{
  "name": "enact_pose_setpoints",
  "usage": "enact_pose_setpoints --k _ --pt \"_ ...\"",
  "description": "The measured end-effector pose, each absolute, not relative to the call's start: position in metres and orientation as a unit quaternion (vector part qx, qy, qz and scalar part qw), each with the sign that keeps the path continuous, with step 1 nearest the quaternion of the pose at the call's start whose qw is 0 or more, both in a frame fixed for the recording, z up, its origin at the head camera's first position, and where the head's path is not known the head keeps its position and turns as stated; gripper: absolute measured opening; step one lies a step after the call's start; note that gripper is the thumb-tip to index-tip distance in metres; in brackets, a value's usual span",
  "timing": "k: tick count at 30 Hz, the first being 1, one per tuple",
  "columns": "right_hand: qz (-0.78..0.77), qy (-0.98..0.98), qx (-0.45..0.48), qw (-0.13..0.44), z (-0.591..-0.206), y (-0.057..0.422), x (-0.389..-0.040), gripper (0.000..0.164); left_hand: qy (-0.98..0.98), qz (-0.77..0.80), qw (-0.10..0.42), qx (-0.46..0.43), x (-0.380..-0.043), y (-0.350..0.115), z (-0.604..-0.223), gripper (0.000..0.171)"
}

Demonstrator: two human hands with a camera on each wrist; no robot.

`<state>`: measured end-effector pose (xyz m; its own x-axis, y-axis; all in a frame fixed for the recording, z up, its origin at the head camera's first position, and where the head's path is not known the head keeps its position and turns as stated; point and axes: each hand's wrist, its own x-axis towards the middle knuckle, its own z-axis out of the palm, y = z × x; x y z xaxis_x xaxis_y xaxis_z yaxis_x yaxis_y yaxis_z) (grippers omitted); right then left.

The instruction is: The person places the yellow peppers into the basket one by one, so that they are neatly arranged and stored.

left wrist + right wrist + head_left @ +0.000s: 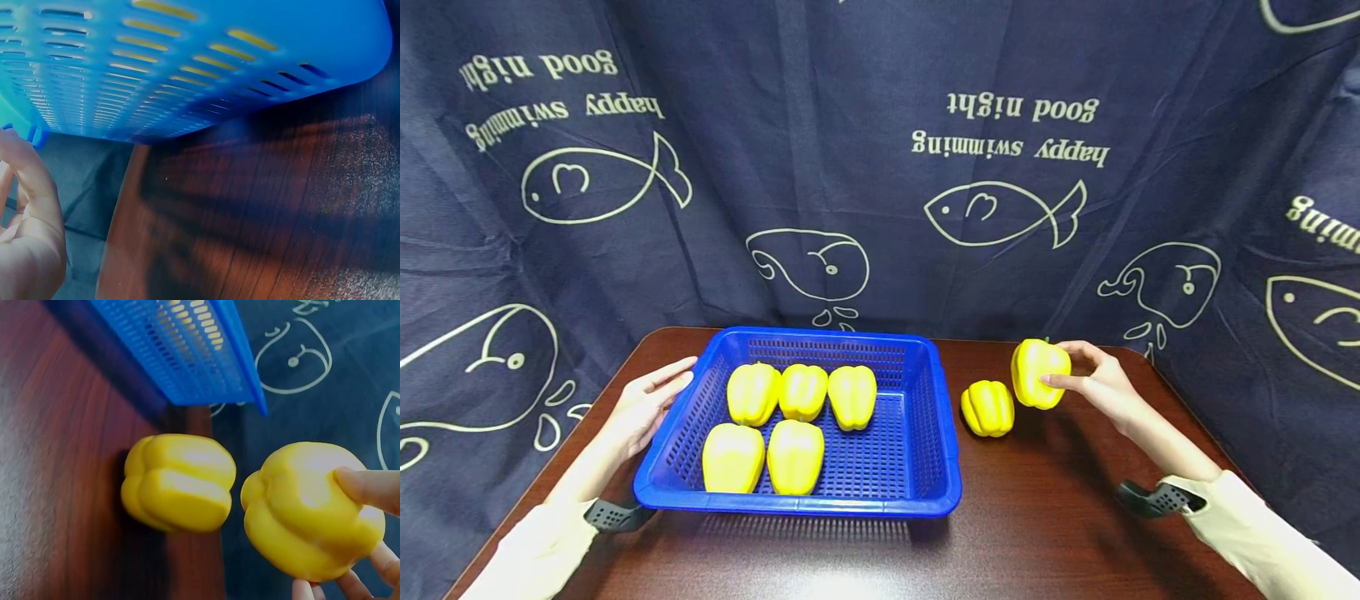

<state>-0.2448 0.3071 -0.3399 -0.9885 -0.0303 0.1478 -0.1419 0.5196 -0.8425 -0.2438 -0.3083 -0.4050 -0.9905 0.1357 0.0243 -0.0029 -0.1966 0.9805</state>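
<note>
In the head view my right hand (1101, 383) pinches a yellow bell pepper (1039, 373) between thumb and fingers, above the table at the right. The right wrist view shows the thumb on one side of this pepper (312, 509) and fingertips below it. A second yellow bell pepper (988, 408) lies on the table, between the held one and the blue basket (925, 492). Several more yellow peppers (795, 457) sit inside the basket. My left hand (643, 408) is at the basket's left rim, its fingers extended alongside; the left wrist view catches part of it beside the perforated wall.
The dark brown wooden table (1037, 533) carries the basket left of centre. Behind it hangs a navy curtain (880, 167) printed with fish, whales and upside-down lettering. Both wrists wear dark straps (1165, 498).
</note>
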Motion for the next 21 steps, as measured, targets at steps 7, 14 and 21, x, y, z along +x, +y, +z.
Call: enact_pose_setpoints --k 7,14,21 --pt "0.482 -0.873 0.053 0.049 -0.328 0.294 -0.242 0.057 0.634 0.770 0.044 0.053 -0.244 -0.307 -0.405 0.029" --pt "0.488 -0.869 0.063 0.045 -0.321 0.282 -0.240 0.055 0.636 0.769 0.045 0.052 -0.244 -0.307 -0.405 0.036" --pt "0.501 -0.861 0.080 0.048 -0.315 0.270 -0.239 0.051 0.626 0.776 0.044 0.067 -0.243 -0.308 -0.406 0.032"
